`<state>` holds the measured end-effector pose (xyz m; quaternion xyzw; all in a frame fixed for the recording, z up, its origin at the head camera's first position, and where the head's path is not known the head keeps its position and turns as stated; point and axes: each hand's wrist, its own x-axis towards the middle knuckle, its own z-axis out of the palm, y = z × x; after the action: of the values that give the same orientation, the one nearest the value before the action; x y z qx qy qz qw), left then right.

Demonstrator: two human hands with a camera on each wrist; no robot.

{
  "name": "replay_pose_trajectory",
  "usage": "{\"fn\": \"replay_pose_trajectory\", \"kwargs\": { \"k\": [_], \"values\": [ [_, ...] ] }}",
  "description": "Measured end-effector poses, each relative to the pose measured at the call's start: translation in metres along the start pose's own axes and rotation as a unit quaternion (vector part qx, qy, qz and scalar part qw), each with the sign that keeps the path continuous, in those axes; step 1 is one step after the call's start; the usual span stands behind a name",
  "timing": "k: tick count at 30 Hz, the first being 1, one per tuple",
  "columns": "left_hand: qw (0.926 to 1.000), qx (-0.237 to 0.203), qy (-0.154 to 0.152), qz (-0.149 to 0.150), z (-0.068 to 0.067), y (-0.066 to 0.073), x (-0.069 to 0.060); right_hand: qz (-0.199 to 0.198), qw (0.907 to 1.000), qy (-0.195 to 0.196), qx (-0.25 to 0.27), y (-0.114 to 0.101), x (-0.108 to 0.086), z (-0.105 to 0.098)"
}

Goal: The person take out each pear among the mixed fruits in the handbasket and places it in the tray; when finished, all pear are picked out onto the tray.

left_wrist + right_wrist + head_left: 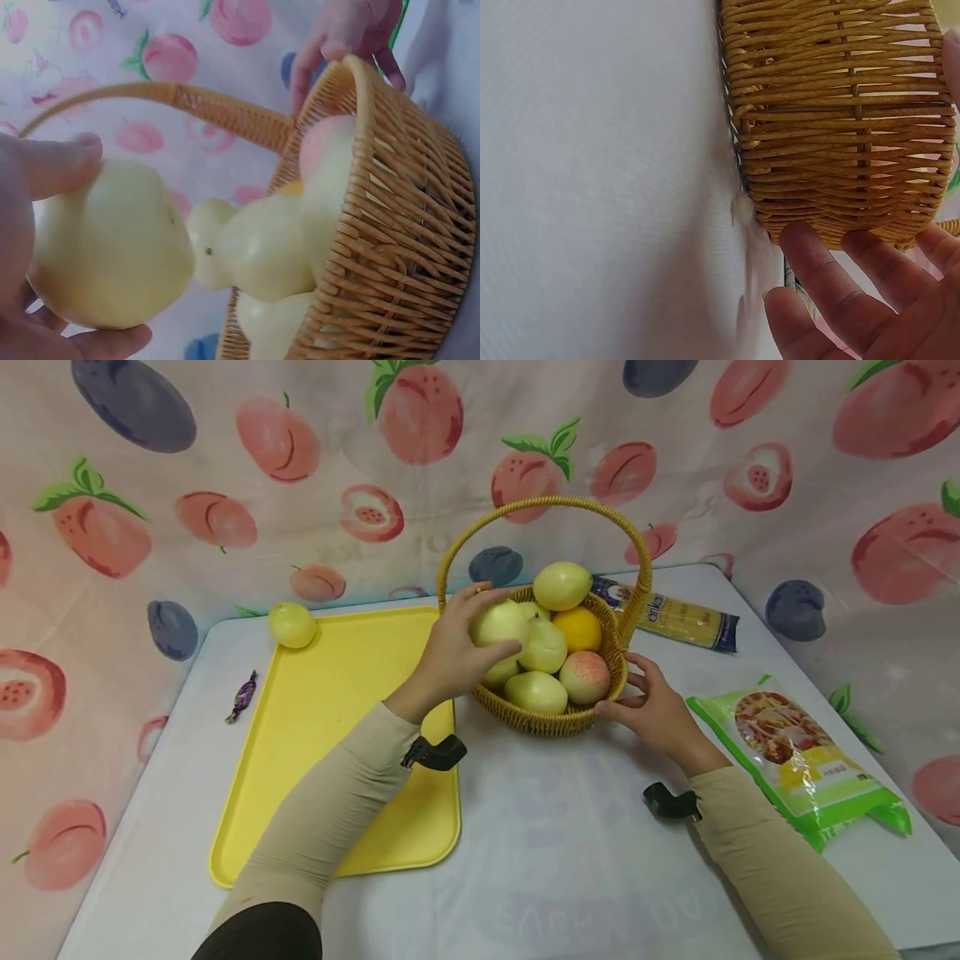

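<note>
My left hand (463, 647) holds a round, pale yellow-green apple (112, 244) at the left side of a wicker basket (551, 720). In the left wrist view, fingers and thumb curve round the apple, which is apart from the basket rim. My right hand (652, 710) holds the basket's right side, its thumb at the rim; in the right wrist view the fingers lie against the woven wall. Inside the basket are several pale pears (536, 693), an orange (579, 630), a pink-and-cream peach (585, 677) and a yellow-green fruit (562, 586) on top.
Left of the basket lies a yellow tray (352, 693), with a yellow-green apple (292, 625) at its far left corner. A purple wrapped candy (242, 697) lies beside it. Behind the basket is a pasta packet (686, 618); a green food bag (806, 760) is at right.
</note>
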<state>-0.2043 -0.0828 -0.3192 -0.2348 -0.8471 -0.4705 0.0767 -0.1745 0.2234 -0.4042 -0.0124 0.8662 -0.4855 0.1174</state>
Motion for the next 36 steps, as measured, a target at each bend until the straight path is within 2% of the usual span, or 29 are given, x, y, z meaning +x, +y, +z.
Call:
{"fn": "replay_pose_trajectory", "kwargs": {
  "k": [5,11,18,22,27,36],
  "values": [
    [0.9996,0.026,0.008,-0.001,-0.017,0.005,-0.022,0.009,0.9999,-0.004,0.013,0.0,0.0,0.001],
    [0.9986,0.041,0.027,-0.018,-0.044,-0.001,-0.051,-0.001,1.0,0.001,0.008,0.002,0.0,0.001],
    [0.9939,0.075,0.054,-0.06,-0.078,-0.014,-0.069,-0.006,0.9999,0.011,-0.009,0.0,0.001,-0.002],
    [0.9893,0.097,0.076,-0.077,-0.096,-0.024,-0.072,-0.001,0.9999,0.009,-0.008,-0.001,0.002,-0.002],
    [0.9842,0.113,0.1,-0.092,-0.113,-0.042,-0.069,0.0,0.9999,0.01,-0.013,-0.002,0.003,-0.002],
    [0.97,0.136,0.112,-0.167,-0.133,-0.083,-0.059,-0.004,1.0,0.0,0.0,0.0,0.003,-0.001]
  ]
}}
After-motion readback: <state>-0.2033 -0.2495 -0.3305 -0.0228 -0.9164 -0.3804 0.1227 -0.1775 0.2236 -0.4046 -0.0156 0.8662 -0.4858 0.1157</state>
